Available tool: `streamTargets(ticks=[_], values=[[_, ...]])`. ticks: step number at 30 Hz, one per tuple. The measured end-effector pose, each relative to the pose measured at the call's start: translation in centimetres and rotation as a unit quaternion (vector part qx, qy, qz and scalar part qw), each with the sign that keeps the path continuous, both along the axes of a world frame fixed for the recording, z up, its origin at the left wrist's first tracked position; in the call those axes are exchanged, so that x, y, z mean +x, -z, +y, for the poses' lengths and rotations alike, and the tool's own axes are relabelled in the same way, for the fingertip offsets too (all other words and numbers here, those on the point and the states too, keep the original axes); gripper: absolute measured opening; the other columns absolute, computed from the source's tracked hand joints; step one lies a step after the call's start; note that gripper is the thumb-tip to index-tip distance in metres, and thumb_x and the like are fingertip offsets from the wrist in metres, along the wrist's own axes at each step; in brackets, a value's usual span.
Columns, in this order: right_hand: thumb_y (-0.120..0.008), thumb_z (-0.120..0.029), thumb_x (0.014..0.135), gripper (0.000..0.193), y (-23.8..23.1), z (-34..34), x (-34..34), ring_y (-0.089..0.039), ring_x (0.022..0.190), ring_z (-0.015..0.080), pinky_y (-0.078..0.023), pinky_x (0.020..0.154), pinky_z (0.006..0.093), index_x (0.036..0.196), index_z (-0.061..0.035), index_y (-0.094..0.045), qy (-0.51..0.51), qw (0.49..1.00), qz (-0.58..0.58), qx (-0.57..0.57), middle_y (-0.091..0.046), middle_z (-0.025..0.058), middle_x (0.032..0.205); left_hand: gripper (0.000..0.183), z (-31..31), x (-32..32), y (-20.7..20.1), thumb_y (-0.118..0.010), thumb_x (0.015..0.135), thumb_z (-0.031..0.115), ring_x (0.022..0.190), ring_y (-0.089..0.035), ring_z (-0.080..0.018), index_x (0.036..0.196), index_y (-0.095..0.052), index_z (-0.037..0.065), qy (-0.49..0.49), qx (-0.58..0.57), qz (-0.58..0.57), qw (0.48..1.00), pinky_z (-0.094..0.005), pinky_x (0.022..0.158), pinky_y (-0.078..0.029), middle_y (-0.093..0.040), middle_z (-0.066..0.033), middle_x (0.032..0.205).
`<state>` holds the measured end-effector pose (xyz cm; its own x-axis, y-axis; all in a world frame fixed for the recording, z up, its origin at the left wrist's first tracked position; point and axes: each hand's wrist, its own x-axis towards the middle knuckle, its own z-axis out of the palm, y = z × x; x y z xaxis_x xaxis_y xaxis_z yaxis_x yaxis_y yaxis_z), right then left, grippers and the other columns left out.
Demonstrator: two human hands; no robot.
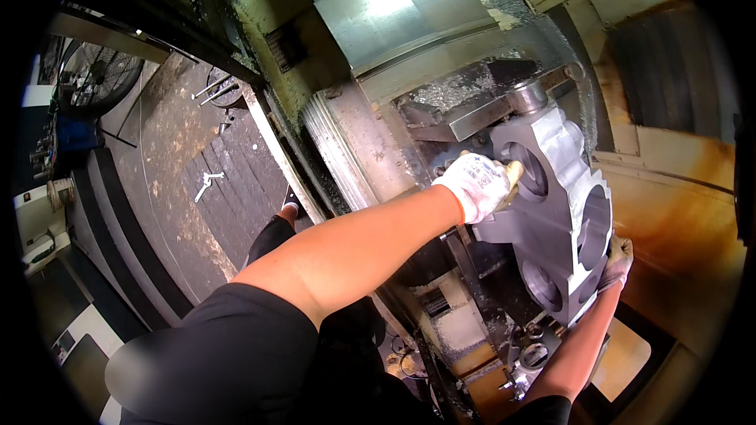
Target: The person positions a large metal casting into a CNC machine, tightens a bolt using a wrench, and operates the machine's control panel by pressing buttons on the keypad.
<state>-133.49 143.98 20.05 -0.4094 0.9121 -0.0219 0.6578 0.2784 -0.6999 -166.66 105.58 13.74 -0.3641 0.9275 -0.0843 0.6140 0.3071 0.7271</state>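
The left hand (pixel 482 185) grips the casting (pixel 563 212) at its upper bore, fingers clamped; the right hand (pixel 617 261) supports the casting's far side, fingers wrapped, steadying its weight.

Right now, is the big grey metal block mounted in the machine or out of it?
In the machine: the metal block sits against the fixture, left hand on its upper face, right hand under its lower edge. Clamping: cannot tell.

The person wears a black short-sleeved shirt (pixel 213 346) and black trousers. The left hand (pixel 482 183) has a white knit glove with an orange cuff; the right hand (pixel 617 261) has a grubbier one.
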Motion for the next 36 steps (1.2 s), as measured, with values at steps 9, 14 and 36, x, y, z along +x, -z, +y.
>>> streamTargets(ticks=[9, 14, 36], values=[[-0.071, -0.036, 0.1, 0.065, -3.3, -6.3, 3.7, -0.059, 0.124, 0.0261, -0.045, 0.108, 0.0362, 0.147, 0.003, -0.05, 0.017, 0.999, 0.013, 0.046, -0.063, 0.0168, 0.136, 0.046, -0.1, 0.9, -5.2, -0.057, 0.1, 0.05, 0.079, -0.073, -0.033, 0.105, -0.063, 0.004, -0.059, -0.035, 0.105, 0.992, -0.0494, 0.073, -0.056, -0.074, -0.0157, 0.083], [-0.068, -0.043, 0.098, 0.075, -1.0, -14.2, 6.3, -0.044, 0.146, 0.0384, -0.037, 0.12, 0.0422, 0.153, 0.0019, -0.043, 0.053, 0.977, -0.111, 0.172, -0.047, 0.0269, 0.155, 0.042, 3.6, 3.8, -10.1, -0.064, 0.092, 0.047, 0.091, -0.067, -0.0268, 0.115, -0.069, 0.012, 0.048, 0.298, 0.318, 0.899, -0.0435, 0.09, -0.051, -0.07, -0.0052, 0.094], [-0.064, -0.046, 0.097, 0.064, -3.6, -15.3, 3.1, -0.053, 0.139, 0.0377, -0.042, 0.117, 0.0437, 0.145, -0.0049, -0.056, 0.125, 0.983, -0.038, 0.133, -0.054, 0.023, 0.15, 0.048, 9.7, 6.9, -12.4, -0.069, 0.091, 0.037, 0.122, -0.062, -0.0389, 0.126, -0.067, 0.004, 0.096, 0.344, 0.272, 0.894, -0.0453, 0.106, -0.047, -0.069, -0.0187, 0.126]])
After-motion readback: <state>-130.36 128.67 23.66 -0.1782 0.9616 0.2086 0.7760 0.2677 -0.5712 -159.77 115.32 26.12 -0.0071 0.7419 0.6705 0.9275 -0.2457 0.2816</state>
